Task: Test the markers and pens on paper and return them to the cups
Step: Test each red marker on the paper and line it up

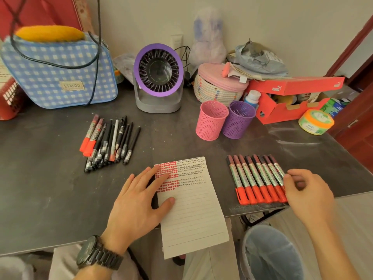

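Marker (pixel 277 167) at row's end pinched by right hand (pixel 304 190); left hand (pixel 139 199) flat on paper (pixel 191 215).

The tabletop (pixel 50 178) was dark, matt and scuffed. The lined paper (pixel 193 215) looked matt; the pink cup (pixel 211 124) and purple cup (pixel 238 122) were perforated plastic. The markers (pixel 256 178) at lower right had glossy barrels; the checked bag (pixel 60 71) at upper left was cloth.

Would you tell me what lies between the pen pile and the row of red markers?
The lined paper, pressed flat by the left hand, per the head view.
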A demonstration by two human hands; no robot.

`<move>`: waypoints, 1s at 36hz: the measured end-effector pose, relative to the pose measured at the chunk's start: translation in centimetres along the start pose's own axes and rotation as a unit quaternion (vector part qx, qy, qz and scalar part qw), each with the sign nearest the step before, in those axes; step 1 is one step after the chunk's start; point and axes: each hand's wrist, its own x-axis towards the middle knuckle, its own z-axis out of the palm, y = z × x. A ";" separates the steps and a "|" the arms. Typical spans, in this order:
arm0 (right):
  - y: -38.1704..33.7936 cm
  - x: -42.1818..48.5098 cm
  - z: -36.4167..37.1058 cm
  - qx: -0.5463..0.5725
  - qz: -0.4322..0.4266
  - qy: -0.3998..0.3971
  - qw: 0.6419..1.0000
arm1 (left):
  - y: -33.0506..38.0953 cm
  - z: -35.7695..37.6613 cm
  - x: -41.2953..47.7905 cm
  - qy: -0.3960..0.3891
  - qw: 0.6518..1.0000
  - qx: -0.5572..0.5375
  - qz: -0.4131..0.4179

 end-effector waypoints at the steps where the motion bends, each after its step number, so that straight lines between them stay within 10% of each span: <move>1: -0.9 -0.7 0.2 0.014 -0.006 0.014 1.000 | 0.1 0.0 0.0 0.001 1.000 0.001 -0.002; 13: -13.4 -9.8 6.4 0.160 -0.226 -0.106 0.955 | 0.5 -0.3 -0.1 0.009 1.000 0.007 -0.004; 28: -12.9 -10.5 10.3 0.077 -0.240 -0.129 0.959 | 0.1 -0.5 -0.2 0.021 0.998 -0.049 0.019; 36: -13.0 -10.7 10.3 0.089 -0.229 -0.121 0.962 | -4.6 -6.5 1.2 0.221 0.973 -0.070 -0.005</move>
